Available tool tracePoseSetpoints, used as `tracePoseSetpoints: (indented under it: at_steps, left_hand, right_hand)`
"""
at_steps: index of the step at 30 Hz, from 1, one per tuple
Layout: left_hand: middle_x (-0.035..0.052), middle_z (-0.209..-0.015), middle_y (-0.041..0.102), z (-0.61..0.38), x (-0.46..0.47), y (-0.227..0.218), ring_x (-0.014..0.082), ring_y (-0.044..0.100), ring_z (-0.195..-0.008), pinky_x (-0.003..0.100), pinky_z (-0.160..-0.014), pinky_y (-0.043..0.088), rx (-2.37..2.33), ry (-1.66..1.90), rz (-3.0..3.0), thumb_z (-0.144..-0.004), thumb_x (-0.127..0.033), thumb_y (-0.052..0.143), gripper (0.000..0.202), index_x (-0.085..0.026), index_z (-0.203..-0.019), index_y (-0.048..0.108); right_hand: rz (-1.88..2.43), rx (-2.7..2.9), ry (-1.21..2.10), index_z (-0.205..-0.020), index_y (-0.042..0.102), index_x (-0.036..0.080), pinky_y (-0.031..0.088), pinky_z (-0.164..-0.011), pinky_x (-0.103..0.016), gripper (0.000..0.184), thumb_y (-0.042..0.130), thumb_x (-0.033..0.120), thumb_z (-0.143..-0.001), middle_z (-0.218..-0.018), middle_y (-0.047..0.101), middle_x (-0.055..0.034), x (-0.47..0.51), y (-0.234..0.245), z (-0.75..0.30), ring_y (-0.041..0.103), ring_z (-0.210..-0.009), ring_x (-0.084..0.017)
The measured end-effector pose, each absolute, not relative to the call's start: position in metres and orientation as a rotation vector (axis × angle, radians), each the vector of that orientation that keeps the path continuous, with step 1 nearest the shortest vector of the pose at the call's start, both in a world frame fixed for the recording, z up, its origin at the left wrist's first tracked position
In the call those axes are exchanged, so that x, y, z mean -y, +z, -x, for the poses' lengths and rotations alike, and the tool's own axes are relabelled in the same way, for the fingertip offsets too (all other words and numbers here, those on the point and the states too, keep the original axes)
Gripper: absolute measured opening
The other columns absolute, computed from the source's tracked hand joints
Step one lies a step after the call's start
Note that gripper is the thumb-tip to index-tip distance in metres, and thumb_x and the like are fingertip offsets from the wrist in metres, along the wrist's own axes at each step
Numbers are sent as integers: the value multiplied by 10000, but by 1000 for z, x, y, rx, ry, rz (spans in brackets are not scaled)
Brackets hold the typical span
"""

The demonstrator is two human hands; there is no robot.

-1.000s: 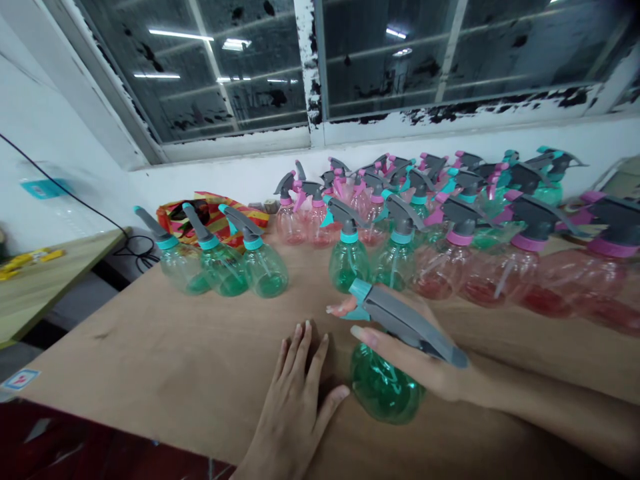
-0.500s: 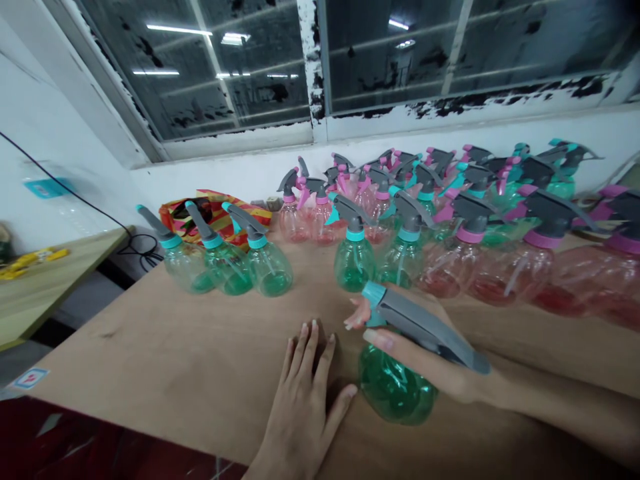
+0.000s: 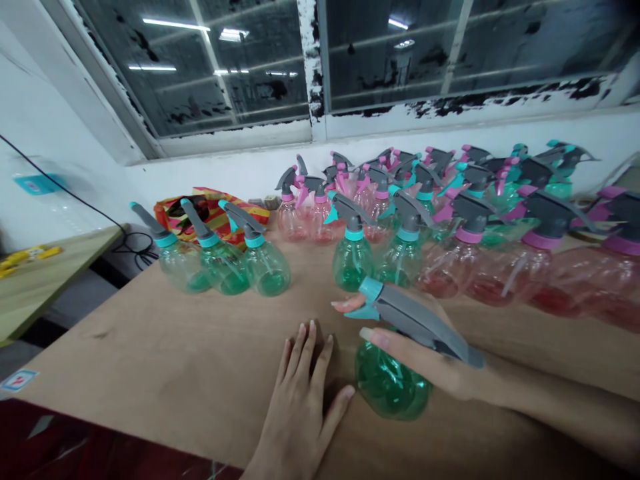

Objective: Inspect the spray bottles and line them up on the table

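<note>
A green spray bottle [image 3: 393,380] with a grey and turquoise trigger head is at the front of the table, slightly tilted. My right hand [image 3: 425,360] is wrapped round its neck, just under the head, with the thumb on the near side and other fingers partly hidden behind. Flat on the wooden tabletop lies my left hand [image 3: 303,400], fingers spread, holding nothing. It rests to the left of the bottle, apart from it.
Three green spray bottles [image 3: 225,267] stand at the left, before a red and yellow bag [image 3: 200,207]. Rows of pink spray bottles [image 3: 450,267] and green ones fill the back right below the window. A side table [image 3: 55,267] with yellow items stands left.
The turquoise trigger now shows apart from the fingers, which have shifted at the head. The bottle stays nearly in place, and my left hand has hardly moved.
</note>
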State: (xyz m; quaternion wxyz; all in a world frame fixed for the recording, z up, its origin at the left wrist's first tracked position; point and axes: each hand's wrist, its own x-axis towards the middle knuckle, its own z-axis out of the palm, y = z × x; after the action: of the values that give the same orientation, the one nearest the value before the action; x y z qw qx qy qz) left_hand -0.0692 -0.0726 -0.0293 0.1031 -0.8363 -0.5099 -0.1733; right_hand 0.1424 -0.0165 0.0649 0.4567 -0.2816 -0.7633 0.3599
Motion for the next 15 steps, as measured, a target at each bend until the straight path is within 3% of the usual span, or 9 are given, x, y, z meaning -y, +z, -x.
tracePoseSetpoints:
  at_steps: [5, 10, 15]
  left_hand:
    - [197, -1550, 268, 69, 73, -29, 332, 214, -1435, 549, -1088, 336, 1503, -508, 2470, -1014, -405, 401, 566, -100, -1477, 287]
    - [184, -1550, 278, 69, 73, -29, 329, 214, -1436, 547, -1092, 332, 1516, -513, 2482, -1010, -411, 411, 562, -107, -1471, 306]
    - [179, -1552, 276, 69, 73, -30, 326, 207, -1439, 553, -1087, 339, 1532, -513, 2478, -1008, -420, 411, 560, -115, -1468, 315]
  right_hand:
    - [701, 1888, 855, -1189, 653, 324, 522, -815, -349, 316, 605, 294, -877, -888, 697, 4, 17, 64, -142, 636, -770, -176]
    - [739, 1909, 818, -1182, 663, 262, 523, -789, -349, 313, 604, 302, -877, -746, 625, -1, 18, 63, -143, 599, -702, -174]
    - [734, 1901, 831, -1199, 644, 260, 534, -757, -325, 327, 606, 291, -876, -867, 676, -18, 18, 63, -143, 644, -826, -190]
